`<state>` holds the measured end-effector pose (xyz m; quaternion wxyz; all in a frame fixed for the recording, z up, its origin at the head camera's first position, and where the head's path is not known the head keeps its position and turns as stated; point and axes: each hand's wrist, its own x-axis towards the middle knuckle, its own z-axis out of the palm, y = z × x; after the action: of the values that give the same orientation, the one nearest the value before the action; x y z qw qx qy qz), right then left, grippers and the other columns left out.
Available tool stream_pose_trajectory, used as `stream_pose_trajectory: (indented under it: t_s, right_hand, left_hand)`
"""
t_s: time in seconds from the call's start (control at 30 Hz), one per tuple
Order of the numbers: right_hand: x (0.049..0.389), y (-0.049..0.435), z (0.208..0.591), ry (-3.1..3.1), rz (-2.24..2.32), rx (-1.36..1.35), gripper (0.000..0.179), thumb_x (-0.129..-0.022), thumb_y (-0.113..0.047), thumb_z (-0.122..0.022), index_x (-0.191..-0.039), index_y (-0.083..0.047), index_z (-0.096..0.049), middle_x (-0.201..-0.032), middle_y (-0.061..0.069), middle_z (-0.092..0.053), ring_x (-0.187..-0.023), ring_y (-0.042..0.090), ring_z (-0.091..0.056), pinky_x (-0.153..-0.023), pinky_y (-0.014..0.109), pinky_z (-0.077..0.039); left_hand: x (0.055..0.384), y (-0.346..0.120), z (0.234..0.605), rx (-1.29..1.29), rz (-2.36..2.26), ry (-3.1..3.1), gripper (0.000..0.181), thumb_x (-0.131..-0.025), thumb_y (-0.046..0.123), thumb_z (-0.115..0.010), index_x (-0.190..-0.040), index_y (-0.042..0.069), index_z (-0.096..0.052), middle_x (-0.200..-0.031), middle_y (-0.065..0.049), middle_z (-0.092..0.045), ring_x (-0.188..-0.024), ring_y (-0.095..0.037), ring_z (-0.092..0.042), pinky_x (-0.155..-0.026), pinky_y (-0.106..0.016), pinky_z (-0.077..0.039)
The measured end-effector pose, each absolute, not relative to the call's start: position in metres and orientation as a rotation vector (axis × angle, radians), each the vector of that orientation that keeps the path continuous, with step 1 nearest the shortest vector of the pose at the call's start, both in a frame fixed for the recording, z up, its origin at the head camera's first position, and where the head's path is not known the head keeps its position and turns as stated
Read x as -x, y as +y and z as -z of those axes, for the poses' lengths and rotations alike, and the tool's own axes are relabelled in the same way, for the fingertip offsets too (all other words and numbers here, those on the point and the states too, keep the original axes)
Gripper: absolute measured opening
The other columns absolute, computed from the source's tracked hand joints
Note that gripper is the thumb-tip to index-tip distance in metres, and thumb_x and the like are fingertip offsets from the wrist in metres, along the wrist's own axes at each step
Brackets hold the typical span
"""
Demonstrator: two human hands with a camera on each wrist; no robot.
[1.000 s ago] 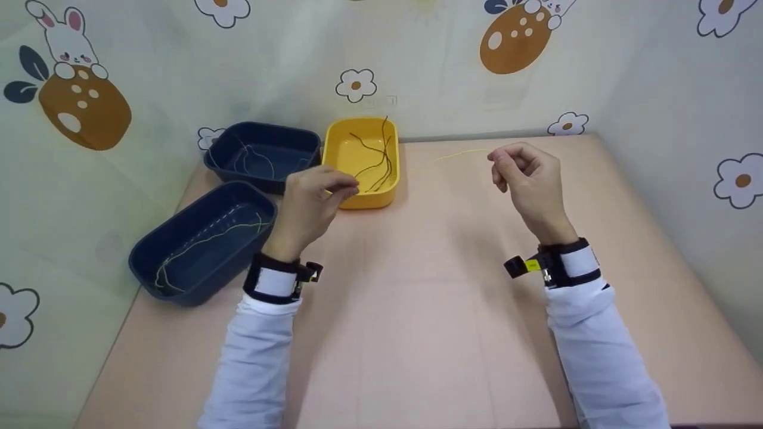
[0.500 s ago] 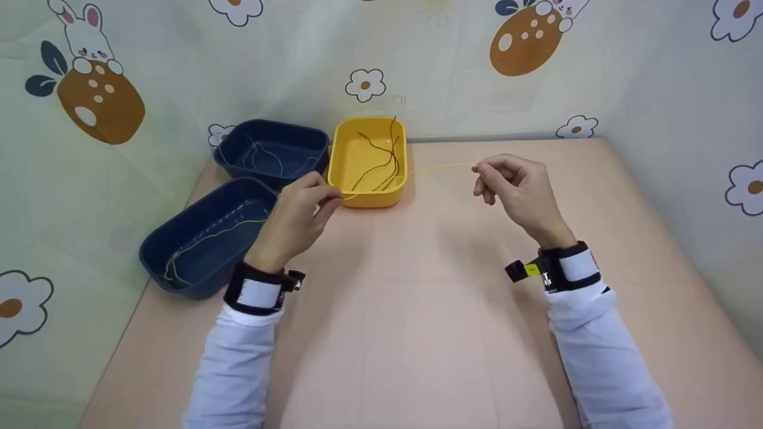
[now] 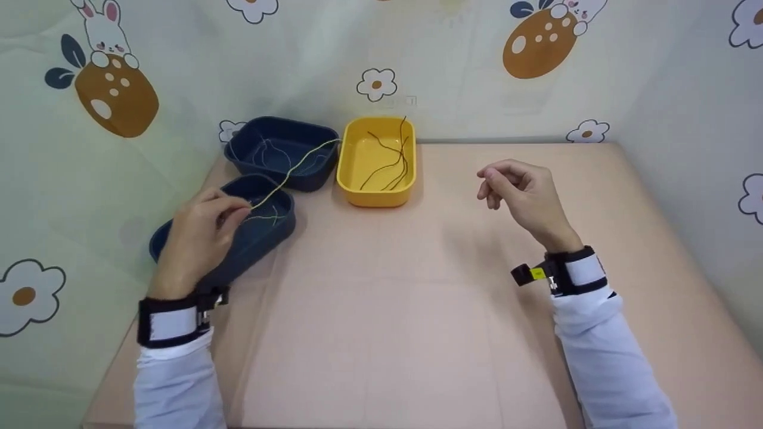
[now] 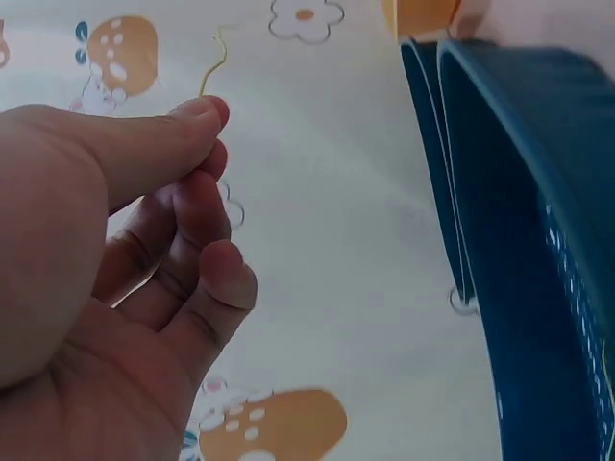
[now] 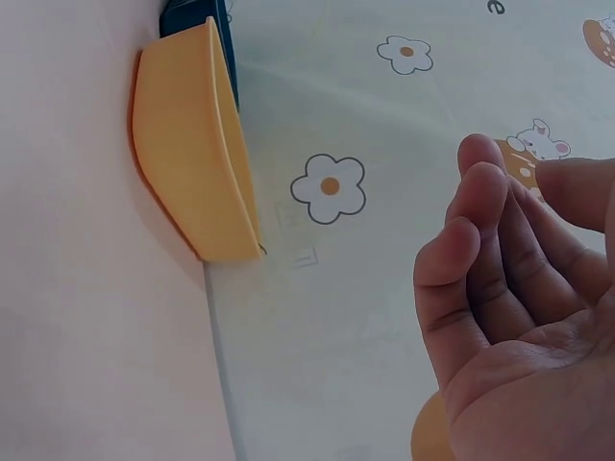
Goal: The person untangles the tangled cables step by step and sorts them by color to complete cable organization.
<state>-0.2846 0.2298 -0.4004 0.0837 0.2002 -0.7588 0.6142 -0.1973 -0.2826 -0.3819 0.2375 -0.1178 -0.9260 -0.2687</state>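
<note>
Over the front navy box (image 3: 259,256), my left hand (image 3: 199,238) pinches one end of a thin yellow string (image 3: 298,168) between thumb and fingertips. From there the string trails up and right, its far end by the left rim of the yellow box (image 3: 378,198). The left wrist view shows a short bit of the string rising from the pinch. To the right, my right hand (image 3: 524,196) is raised above the table with loosely curled fingers. In the right wrist view its thumb stands apart from the fingertips, with nothing between them.
Dark strings (image 3: 393,161) lie in the yellow box, one poking above its rim. A back navy box (image 3: 313,180) holds thin pale strings. A yellowish string (image 3: 265,217) lies in the front navy box. Patterned cloth walls (image 3: 453,77) edge the pink table (image 3: 381,333).
My left hand has moved left and down to the front navy box, drawing the yellow string along. My right hand has let the string go and barely moved. The view has shifted slightly.
</note>
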Motion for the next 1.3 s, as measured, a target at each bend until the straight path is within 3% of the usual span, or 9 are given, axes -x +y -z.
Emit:
stream_pose_trajectory:
  t_s: [0.2,0.27,0.43,0.5,0.73,0.83,0.9,1.03,1.3]
  right_hand:
    - [0.284,0.229,0.401,-2.291,-1.821,-0.588,0.020,-0.114,-0.019,-0.069,-0.114,-0.002,-0.080,-0.086,0.005,-0.080,-0.068,0.015,-0.069,-0.069,0.024,-0.061]
    - [0.284,0.228,0.402,-2.297,-1.824,-0.585,0.020,-0.114,-0.019,-0.069,-0.114,-0.002,-0.080,-0.086,0.005,-0.080,-0.068,0.014,-0.069,-0.069,0.024,-0.061]
    - [0.285,0.227,0.402,-2.312,-1.823,-0.582,0.021,-0.114,-0.020,-0.070,-0.113,-0.002,-0.080,-0.085,0.004,-0.080,-0.067,0.014,-0.069,-0.069,0.024,-0.061]
    - [0.285,0.226,0.403,-2.318,-1.820,-0.584,0.021,-0.114,-0.020,-0.070,-0.113,-0.002,-0.080,-0.085,0.003,-0.080,-0.067,0.014,-0.069,-0.068,0.024,-0.061]
    - [0.284,0.225,0.404,-2.340,-1.807,-0.601,0.021,-0.114,-0.020,-0.069,-0.113,-0.002,-0.079,-0.085,0.002,-0.080,-0.068,0.013,-0.069,-0.068,0.023,-0.060]
    - [0.284,0.225,0.406,-2.355,-1.801,-0.609,0.020,-0.115,-0.019,-0.068,-0.113,-0.002,-0.079,-0.085,0.001,-0.080,-0.068,0.013,-0.068,-0.068,0.023,-0.060]
    - [0.285,0.225,0.407,-2.368,-1.798,-0.616,0.020,-0.115,-0.019,-0.068,-0.113,-0.002,-0.079,-0.085,0.000,-0.080,-0.069,0.012,-0.068,-0.068,0.023,-0.060]
    - [0.285,0.226,0.408,-2.396,-1.796,-0.634,0.020,-0.115,-0.017,-0.067,-0.113,-0.001,-0.079,-0.085,0.000,-0.080,-0.069,0.011,-0.069,-0.068,0.023,-0.060]
    - [0.286,0.226,0.407,-2.423,-1.786,-0.660,0.019,-0.115,-0.016,-0.068,-0.112,-0.002,-0.080,-0.084,0.001,-0.079,-0.068,0.012,-0.068,-0.067,0.023,-0.060]
  left_hand:
    - [0.168,-0.332,0.383,0.175,0.663,-2.590,0.015,-0.107,0.005,-0.076,-0.113,-0.006,-0.084,-0.101,-0.023,-0.072,-0.088,-0.033,-0.067,-0.076,0.001,-0.033]
    - [0.158,-0.346,0.384,0.127,0.650,-2.597,0.013,-0.106,0.003,-0.076,-0.112,-0.006,-0.084,-0.100,-0.023,-0.072,-0.085,-0.026,-0.064,-0.074,0.000,-0.034]
    - [0.138,-0.369,0.388,0.054,0.617,-2.597,0.008,-0.102,-0.003,-0.080,-0.107,-0.007,-0.084,-0.097,-0.023,-0.073,-0.079,0.008,-0.048,-0.070,-0.004,-0.034]
    - [0.133,-0.375,0.390,0.034,0.602,-2.607,0.008,-0.101,-0.003,-0.081,-0.106,-0.007,-0.084,-0.097,-0.024,-0.074,-0.080,0.011,-0.047,-0.070,-0.004,-0.033]
    - [0.131,-0.385,0.396,-0.036,0.560,-2.721,0.011,-0.104,-0.001,-0.078,-0.110,-0.008,-0.083,-0.100,-0.028,-0.074,-0.080,-0.026,-0.063,-0.063,-0.014,-0.036]
    - [0.140,-0.383,0.398,-0.028,0.584,-2.805,0.011,-0.105,0.000,-0.077,-0.111,-0.007,-0.084,-0.107,-0.030,-0.075,-0.089,-0.039,-0.070,-0.069,-0.021,-0.047]
    - [0.150,-0.378,0.399,-0.022,0.605,-2.874,0.012,-0.106,0.001,-0.076,-0.111,-0.006,-0.084,-0.113,-0.031,-0.073,-0.098,-0.045,-0.071,-0.077,-0.036,-0.057]
    - [0.173,-0.362,0.399,-0.017,0.591,-3.008,0.015,-0.107,0.003,-0.074,-0.111,-0.006,-0.085,-0.120,-0.035,-0.071,-0.110,-0.051,-0.069,-0.092,-0.065,-0.058]
    - [0.205,-0.339,0.395,-0.101,0.441,-3.235,0.020,-0.106,0.002,-0.070,-0.117,-0.008,-0.083,-0.129,-0.040,-0.075,-0.117,-0.057,-0.073,-0.100,-0.071,-0.059]
